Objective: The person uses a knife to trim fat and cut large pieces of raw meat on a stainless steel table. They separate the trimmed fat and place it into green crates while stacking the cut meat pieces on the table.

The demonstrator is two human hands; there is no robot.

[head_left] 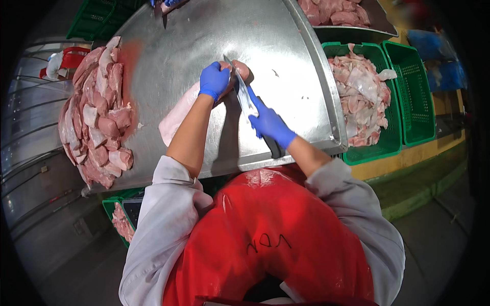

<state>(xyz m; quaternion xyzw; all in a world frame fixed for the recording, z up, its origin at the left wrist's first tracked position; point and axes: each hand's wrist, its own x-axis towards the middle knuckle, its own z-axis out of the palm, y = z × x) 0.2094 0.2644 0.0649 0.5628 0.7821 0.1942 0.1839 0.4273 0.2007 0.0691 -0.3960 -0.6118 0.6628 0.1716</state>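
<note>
A long, pale pink piece of meat (176,115) lies slantwise on the metal table in front of me. My left hand (215,80), in a blue glove, is closed on its upper part, with the fingers curled and partly hidden. My right hand (271,124), also gloved in blue, grips a knife (244,94) by its black handle, whose end shows below the palm. The blade points up and to the left, and its front part lies across the far end of the meat, just right of my left hand. A rounded pink end sticks out beyond the blade.
A heap of cut meat (99,117) covers the left side of the metal table (178,56). On the right stand a green crate (390,148) of pale trimmings and another green crate (416,97). More meat (337,13) fills a tray at the top right. Another person's gloved hand (166,5) shows at the far edge.
</note>
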